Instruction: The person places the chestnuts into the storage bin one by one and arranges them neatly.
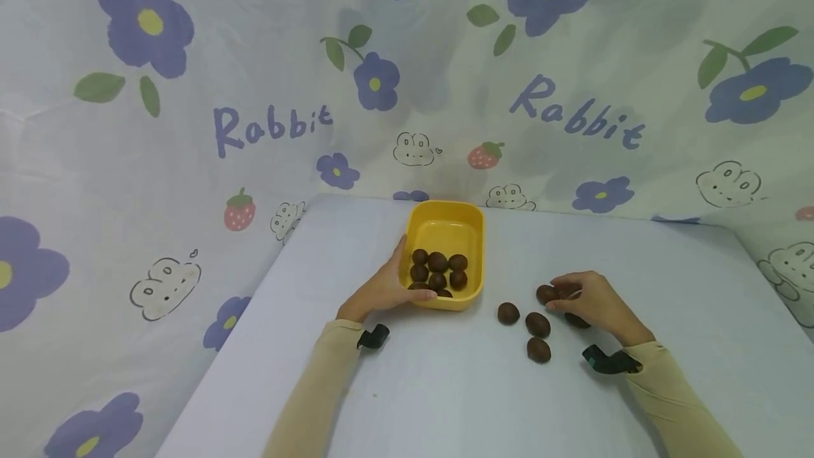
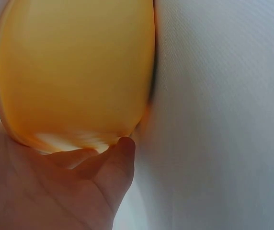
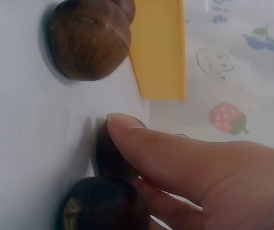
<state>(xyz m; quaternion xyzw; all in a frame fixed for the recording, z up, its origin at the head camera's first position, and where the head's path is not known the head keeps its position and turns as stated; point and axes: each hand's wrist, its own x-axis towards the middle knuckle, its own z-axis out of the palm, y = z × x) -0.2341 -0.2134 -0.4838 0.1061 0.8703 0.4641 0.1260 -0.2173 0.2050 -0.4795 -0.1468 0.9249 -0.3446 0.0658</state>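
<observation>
A yellow plastic box (image 1: 445, 233) stands on the table with several brown chestnuts (image 1: 437, 262) gathered at its near end. My left hand (image 1: 380, 290) grips the box's near left corner, its thumb lying over the near rim. In the left wrist view, fingers curl against the box's yellow wall (image 2: 79, 72). To the right of the box, my right hand (image 1: 596, 302) pinches a chestnut (image 3: 107, 153) between thumb and fingers, low at the table. Another chestnut (image 1: 577, 321) lies under this hand, partly covered. Three loose chestnuts (image 1: 538, 324) lie between the hand and the box.
A white cloth covers the table (image 1: 432, 401). Behind and to the left hangs a printed curtain (image 1: 439, 97) with flowers, rabbits and strawberries. Dark camera mounts (image 1: 374, 337) sit on both wrists.
</observation>
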